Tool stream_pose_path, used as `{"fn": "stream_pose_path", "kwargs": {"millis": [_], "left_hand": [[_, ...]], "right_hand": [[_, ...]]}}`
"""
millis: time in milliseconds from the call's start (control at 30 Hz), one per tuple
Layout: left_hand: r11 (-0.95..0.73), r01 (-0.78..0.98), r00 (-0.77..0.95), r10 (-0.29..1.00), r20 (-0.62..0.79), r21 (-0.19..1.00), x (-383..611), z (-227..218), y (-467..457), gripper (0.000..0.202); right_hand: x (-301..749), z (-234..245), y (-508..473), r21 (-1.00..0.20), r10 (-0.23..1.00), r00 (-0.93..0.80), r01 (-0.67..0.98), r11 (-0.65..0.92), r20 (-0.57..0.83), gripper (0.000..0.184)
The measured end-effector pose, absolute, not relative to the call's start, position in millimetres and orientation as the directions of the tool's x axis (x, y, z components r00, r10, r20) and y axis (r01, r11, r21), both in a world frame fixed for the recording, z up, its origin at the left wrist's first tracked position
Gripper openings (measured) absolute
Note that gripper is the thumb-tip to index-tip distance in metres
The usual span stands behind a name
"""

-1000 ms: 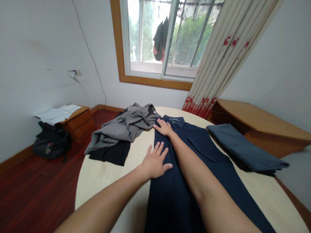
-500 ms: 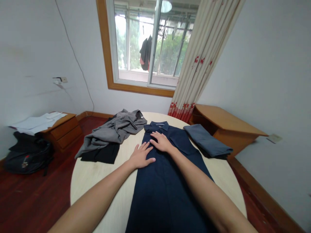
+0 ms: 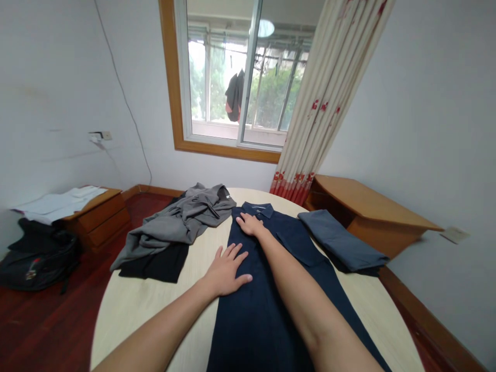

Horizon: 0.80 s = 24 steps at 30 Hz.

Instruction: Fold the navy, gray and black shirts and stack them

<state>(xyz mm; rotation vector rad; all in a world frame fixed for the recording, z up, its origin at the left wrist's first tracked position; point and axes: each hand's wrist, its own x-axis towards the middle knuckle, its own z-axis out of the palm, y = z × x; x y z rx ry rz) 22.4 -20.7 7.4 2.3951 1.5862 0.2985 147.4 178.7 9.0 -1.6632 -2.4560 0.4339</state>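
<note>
A navy collared shirt (image 3: 267, 310) lies spread on the round pale table (image 3: 155, 310), its collar at the far end. One side is folded inward, with a sleeve lying across the body at the right. My left hand (image 3: 228, 268) rests flat near the shirt's left edge, fingers spread. Farther up, my right hand (image 3: 250, 223) reaches to the upper left part, just below the collar, palm down with fingers outstretched. Neither hand grips the cloth. My right forearm covers part of the shirt's middle.
Left on the table is a rumpled grey garment (image 3: 174, 222) over folded black cloth (image 3: 155, 263). A folded grey-blue garment (image 3: 341, 240) lies at the right. Beyond stand a wooden desk (image 3: 372, 201), a curtain (image 3: 318, 103) and a low cabinet (image 3: 104, 217) with papers.
My right hand has slid up and slightly left toward the shirt's shoulder, away from my left hand. My left hand now lies a little lower. The camera view has tipped upward slightly.
</note>
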Motion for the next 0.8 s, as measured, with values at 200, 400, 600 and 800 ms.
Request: {"fn": "stream_pose_path", "kwargs": {"millis": [200, 400, 600, 800], "left_hand": [[-0.347, 0.871, 0.370, 0.929, 0.000, 0.347, 19, 9, -18, 0.068], [-0.385, 0.850, 0.411, 0.912, 0.007, 0.359, 20, 1, -15, 0.072], [-0.380, 0.874, 0.410, 0.911, -0.040, 0.302, 29, -2, -18, 0.075], [-0.325, 0.924, 0.360, 0.918, -0.165, 0.202, 40, 0, -25, 0.076]], "right_hand": [[132, 5, 212, -0.268, 0.965, -0.212, 0.949, 0.165, -0.156, 0.069], [135, -8, 238, -0.281, 0.982, -0.169, 0.949, 0.141, -0.080, 0.074], [127, 1, 222, -0.247, 0.980, -0.168, 0.959, 0.137, -0.107, 0.075], [111, -7, 185, -0.241, 0.983, -0.163, 0.961, 0.138, -0.087, 0.074]]}}
